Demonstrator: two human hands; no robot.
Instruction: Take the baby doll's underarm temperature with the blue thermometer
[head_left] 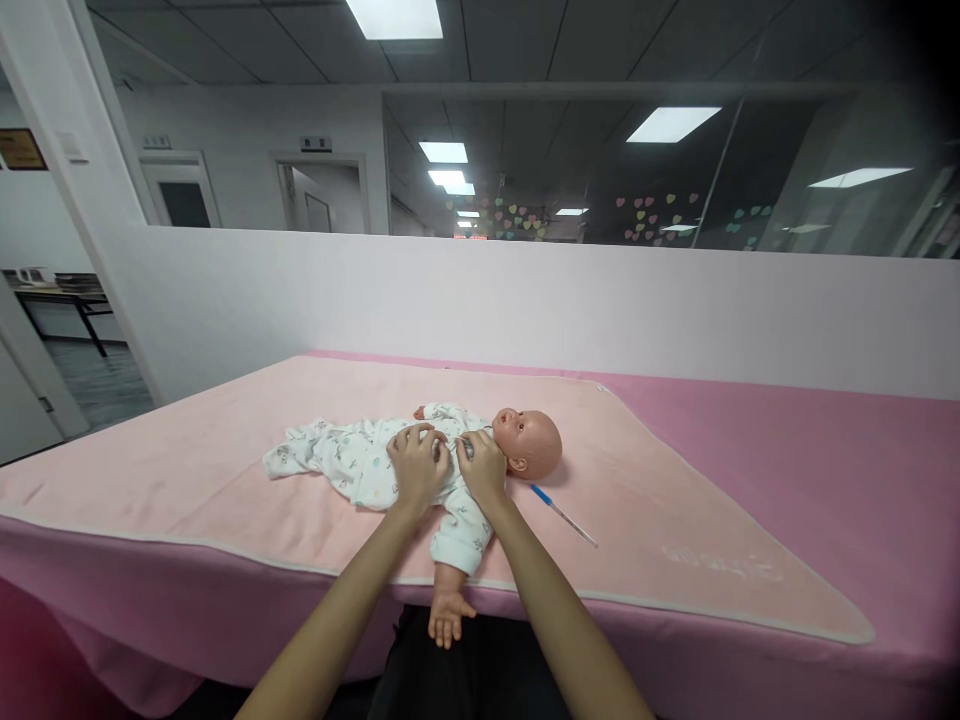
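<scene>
Here both hands (450, 465) rest on doll's romper (352, 465)

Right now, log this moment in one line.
left hand: on doll chest | right hand: at collar | blue-tipped stick: on mat by head

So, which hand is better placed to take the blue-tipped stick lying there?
Probably the right hand: it rests on the doll nearest the blue-tipped stick; the left hand is farther.

The doll (525, 442) has a smooth, glossy plastic head and a soft, matt cloth romper (352, 466). The blanket (210, 470) is matt cloth. The thermometer (564, 515) at the head's 4 o'clock looks glossy.
</scene>
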